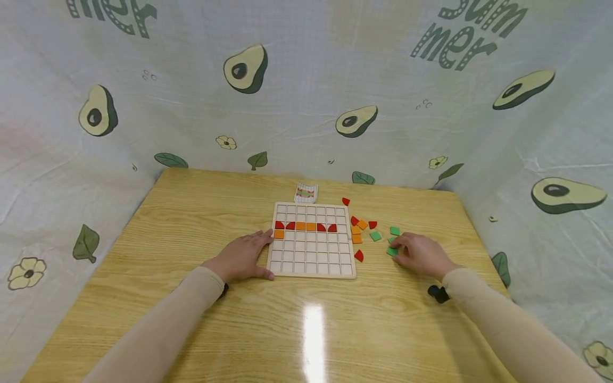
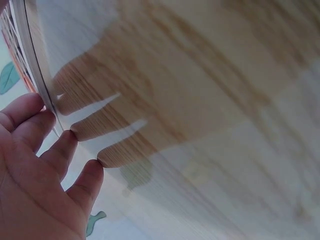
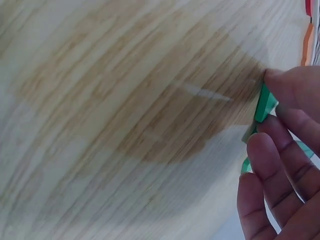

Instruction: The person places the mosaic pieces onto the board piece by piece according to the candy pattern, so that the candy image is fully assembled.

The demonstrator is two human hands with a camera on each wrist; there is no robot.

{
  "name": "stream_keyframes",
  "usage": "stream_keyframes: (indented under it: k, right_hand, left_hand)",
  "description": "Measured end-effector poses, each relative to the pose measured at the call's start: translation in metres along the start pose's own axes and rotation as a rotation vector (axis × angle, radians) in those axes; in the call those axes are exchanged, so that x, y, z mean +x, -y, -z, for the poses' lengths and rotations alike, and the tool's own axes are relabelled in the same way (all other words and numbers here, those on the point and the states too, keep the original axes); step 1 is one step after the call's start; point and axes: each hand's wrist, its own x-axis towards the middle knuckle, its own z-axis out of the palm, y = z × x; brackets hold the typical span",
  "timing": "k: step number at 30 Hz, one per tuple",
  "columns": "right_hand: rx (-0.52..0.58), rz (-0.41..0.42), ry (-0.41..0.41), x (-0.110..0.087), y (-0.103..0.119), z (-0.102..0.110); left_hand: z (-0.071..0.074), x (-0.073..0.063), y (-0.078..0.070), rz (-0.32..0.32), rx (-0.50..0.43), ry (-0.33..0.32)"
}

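The person's right hand (image 1: 419, 255) pinches a green square tile (image 3: 263, 102) between thumb and finger, right of the board; the left hand (image 1: 244, 255), fingers extended, touches the left edge of a pale wooden grid board (image 1: 311, 256). One grid row holds red quarter-circle tiles (image 1: 321, 227) and orange square tiles (image 1: 311, 226), with one orange square below its left end. Loose red, orange and green tiles lie between board and right hand. Behind the board sits a small patterned white card (image 1: 305, 193). The yellow wood-grain desk (image 1: 230, 207) meets white cloth (image 1: 297, 122) printed with avocados.
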Motion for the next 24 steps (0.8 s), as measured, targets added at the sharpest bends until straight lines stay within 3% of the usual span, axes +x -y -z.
stream_keyframes:
  k: [24]
  right_hand:
    - [0.053, 0.005, 0.027, 0.010, 0.009, 0.004]
  left_hand:
    - [-0.003, 0.000, 0.003, 0.008, 0.008, 0.007]
